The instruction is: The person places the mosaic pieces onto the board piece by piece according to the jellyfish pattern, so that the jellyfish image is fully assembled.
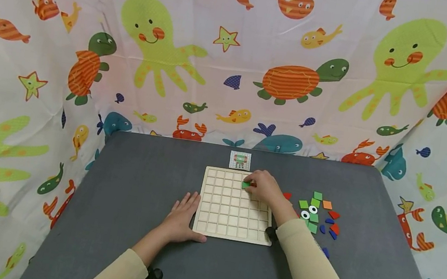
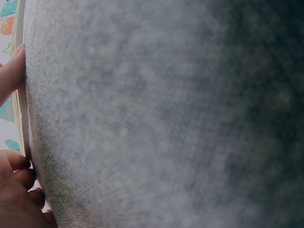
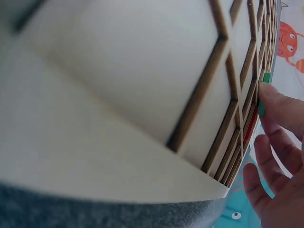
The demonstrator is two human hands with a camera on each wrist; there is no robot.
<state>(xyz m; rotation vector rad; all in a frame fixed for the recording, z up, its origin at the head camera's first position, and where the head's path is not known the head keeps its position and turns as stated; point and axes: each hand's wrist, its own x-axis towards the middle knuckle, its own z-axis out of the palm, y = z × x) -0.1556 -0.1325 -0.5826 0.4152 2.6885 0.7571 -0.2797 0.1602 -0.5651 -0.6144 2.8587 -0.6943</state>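
The fingers of the right hand (image 1: pixel 265 188) are drawn close together, pinching a green tile (image 1: pixel 245 185) between thumb and fingertips at the upper right of the board (image 1: pixel 233 220). In the right wrist view the tile stands on edge at the right of the frame, the thumb on its near face and the other fingers loosely bent below. A strip of red shows just beside it there; whether that lies in the board or beyond it cannot be told.

The left hand (image 1: pixel 181 219) has its fingers spread and nearly straight, holding nothing; they rest against the board's left edge, with the thumb at the lower left corner.

The board, a pale grid of square cells, lies flat at the centre of the frame on a grey table (image 1: pixel 133 183). Just above its top edge lies a card (image 1: pixel 240 160) with a small red and green picture. Right of the board are scattered green squares (image 1: pixel 314 218), two white discs (image 1: pixel 305 215) with dark centres, an orange square (image 1: pixel 327 205), red pieces (image 1: pixel 334 215) and blue pieces (image 1: pixel 322 229). A cloth (image 1: pixel 226 13) printed with sea animals fills the upper frame and both sides
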